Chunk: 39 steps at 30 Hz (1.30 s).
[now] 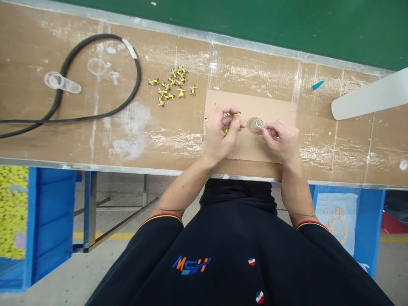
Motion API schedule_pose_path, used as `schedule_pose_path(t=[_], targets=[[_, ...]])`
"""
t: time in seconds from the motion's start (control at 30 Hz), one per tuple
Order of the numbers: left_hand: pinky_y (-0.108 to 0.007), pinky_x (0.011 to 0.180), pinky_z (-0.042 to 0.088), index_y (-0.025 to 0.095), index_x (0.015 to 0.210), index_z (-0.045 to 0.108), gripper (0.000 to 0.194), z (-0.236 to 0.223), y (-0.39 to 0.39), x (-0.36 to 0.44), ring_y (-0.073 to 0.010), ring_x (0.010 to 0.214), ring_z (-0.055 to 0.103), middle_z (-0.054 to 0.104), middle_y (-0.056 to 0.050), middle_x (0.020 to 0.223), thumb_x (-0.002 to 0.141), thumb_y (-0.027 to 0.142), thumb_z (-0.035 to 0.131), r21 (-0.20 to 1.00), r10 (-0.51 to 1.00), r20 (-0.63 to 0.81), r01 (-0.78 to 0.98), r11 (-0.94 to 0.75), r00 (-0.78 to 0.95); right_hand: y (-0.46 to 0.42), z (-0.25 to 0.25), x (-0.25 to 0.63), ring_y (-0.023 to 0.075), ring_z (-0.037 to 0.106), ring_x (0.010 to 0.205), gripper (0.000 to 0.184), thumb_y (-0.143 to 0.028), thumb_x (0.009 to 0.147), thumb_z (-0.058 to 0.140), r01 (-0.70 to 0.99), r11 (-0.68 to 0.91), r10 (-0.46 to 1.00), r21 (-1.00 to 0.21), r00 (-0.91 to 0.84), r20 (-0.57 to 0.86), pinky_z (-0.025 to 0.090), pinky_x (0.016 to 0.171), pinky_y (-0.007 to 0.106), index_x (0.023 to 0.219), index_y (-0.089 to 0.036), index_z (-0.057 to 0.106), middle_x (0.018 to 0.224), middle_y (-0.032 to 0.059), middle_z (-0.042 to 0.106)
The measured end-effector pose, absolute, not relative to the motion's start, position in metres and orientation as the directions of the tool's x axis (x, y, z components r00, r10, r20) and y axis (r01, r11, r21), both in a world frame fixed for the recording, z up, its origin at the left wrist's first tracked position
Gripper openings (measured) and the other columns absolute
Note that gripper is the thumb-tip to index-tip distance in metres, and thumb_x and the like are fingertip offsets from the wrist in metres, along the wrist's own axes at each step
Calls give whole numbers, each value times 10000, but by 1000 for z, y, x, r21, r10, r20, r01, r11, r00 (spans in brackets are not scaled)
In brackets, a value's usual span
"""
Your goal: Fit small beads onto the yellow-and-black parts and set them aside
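My left hand [223, 129] is curled over a cardboard sheet [248, 148], its thumb and fingertips closed on a small yellow figure [236, 114] with black ends. A few more yellow pieces show under and beside its fingers. Across from it, my right hand [282, 138] pinches thumb against forefinger at the rim of a small clear round cup [256, 124] on the sheet. What lies between those fingertips is too small to tell. Farther left on the bench, several similar yellow figures [172, 83] are scattered in a loose group.
A black cable [138, 80] loops over the left of the bench [178, 144], near a clear plastic tube [68, 85]. On the right are a blue cap-like piece [318, 84] and a white rounded object [366, 95]. Blue bins [51, 225] stand below the front edge.
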<state>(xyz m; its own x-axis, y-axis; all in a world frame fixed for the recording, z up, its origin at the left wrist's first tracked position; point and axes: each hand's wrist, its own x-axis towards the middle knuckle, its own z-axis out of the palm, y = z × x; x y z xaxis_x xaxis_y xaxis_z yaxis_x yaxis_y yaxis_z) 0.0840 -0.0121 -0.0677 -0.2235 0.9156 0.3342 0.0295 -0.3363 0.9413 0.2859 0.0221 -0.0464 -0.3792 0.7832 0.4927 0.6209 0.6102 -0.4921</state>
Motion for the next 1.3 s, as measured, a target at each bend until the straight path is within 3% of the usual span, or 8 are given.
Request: schedule_pose_path(t=[0.23,0.43,0.63,0.9,1.07,1.3], targets=[[-156,657,594,205,1070,604,307,-63,-13,84,-46,715,734,657,11,969,983,490,679,952,945,272,-94,-292,-182,19,-40,285,97,455,558,138,-187,906,684,542,591,801,-597,-306,515,372,566,271,774,-218,713,595,-54,487],[-168,734,607,177,962,646,346,-53,-14,87,-64,755,747,706,20,827,851,429,855,938,991,127,-328,-110,31,13,-38,285,96,463,556,76,-210,890,727,303,565,824,-767,-173,539,389,575,275,820,-240,724,606,-62,522],[-193,729,620,190,1027,655,397,-47,-16,91,-81,756,761,743,17,864,795,386,911,889,978,63,-456,35,198,10,-39,283,99,497,575,77,-252,911,735,144,571,819,-808,-169,548,378,579,285,837,-245,720,633,-52,564],[-190,621,587,176,790,496,481,-44,-17,92,-105,748,771,635,23,873,777,404,919,873,973,9,-477,105,231,8,-38,281,121,491,576,181,-367,926,714,137,562,825,-815,-162,541,381,580,318,800,-245,674,643,-34,569],[-206,688,584,199,925,623,452,-49,-15,92,-66,704,694,664,40,816,731,455,942,877,978,13,-472,89,208,7,-38,282,137,514,618,189,-374,941,681,114,546,834,-830,-176,524,396,602,330,805,-251,639,665,-26,558],[-205,733,574,165,748,663,373,-53,-15,92,-67,747,696,734,7,812,708,390,959,886,985,13,-458,69,173,6,-39,281,150,508,636,247,-438,972,619,138,532,837,-836,-238,493,407,606,335,814,-253,573,693,-20,528]])
